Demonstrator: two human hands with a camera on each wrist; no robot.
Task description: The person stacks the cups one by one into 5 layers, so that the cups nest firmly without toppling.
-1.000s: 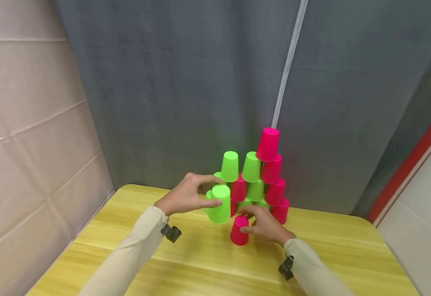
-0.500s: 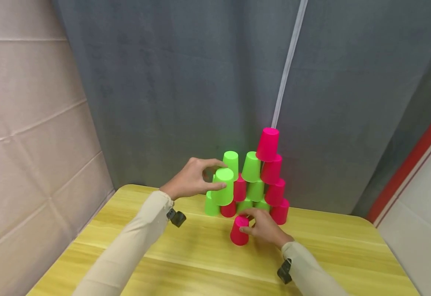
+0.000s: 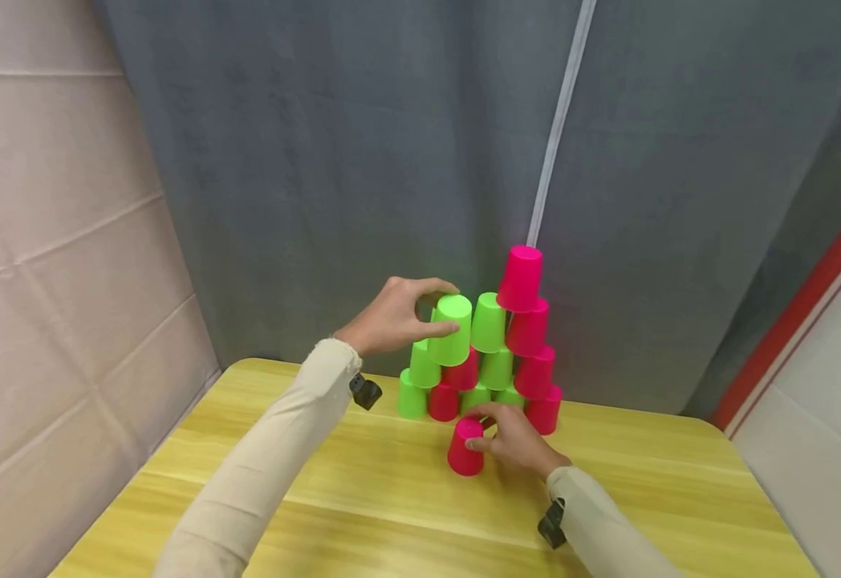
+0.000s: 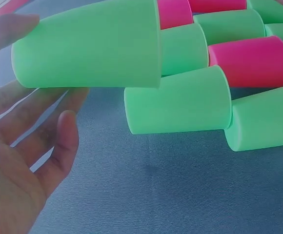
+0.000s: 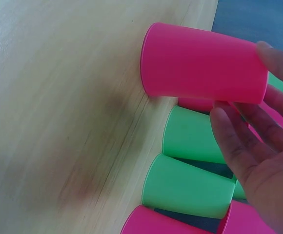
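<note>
My left hand (image 3: 431, 310) grips an upside-down green cup (image 3: 452, 331) (image 4: 88, 46), lifted at the upper left of a stack of green and pink cups (image 3: 496, 361). In the left wrist view my fingers (image 4: 14, 29) wrap the cup's closed end, next to the stack's left-edge green cups (image 4: 180, 100). Whether it touches them is unclear. My right hand (image 3: 493, 432) holds an upside-down pink cup (image 3: 465, 449) (image 5: 200, 66) that stands on the yellow wooden table (image 3: 319, 498) in front of the stack. A pink cup (image 3: 520, 278) tops the stack on the right.
A grey curtain (image 3: 363, 160) hangs close behind the stack, with a white strip (image 3: 558, 128) down it. A beige padded wall (image 3: 52, 241) runs along the left. The table's rounded far corners lie left and right of the cups.
My left hand has raised the green cup from table height up and to the right, to the stack's upper left. My right hand stays on the pink cup.
</note>
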